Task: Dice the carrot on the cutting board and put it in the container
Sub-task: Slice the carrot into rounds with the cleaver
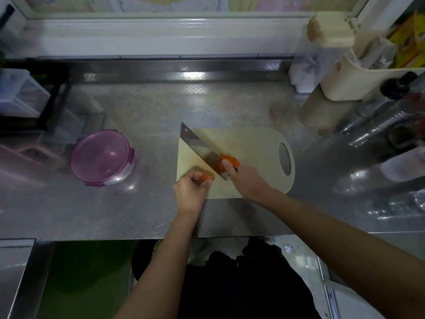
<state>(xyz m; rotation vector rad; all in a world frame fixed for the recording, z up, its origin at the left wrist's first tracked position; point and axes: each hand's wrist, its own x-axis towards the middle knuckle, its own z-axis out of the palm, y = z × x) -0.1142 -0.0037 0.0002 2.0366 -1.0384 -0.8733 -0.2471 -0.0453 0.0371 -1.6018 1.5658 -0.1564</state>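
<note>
A pale cutting board (253,143) with an oval handle hole lies on the steel counter. On its near left corner my left hand (190,192) grips an orange carrot piece (206,176). My right hand (246,180) holds a cleaver (197,143), forefinger along the blade, which slants across the board next to the carrot. More cut carrot (230,159) lies just right of the blade. The round container (102,156) with a purple lid stands closed to the left of the board.
A cream basket (358,77) with packets, a clear jug (322,42) and bottles (391,125) crowd the right side. A clear box (20,93) on a dark rack stands at the far left. The counter's front edge runs just below my wrists.
</note>
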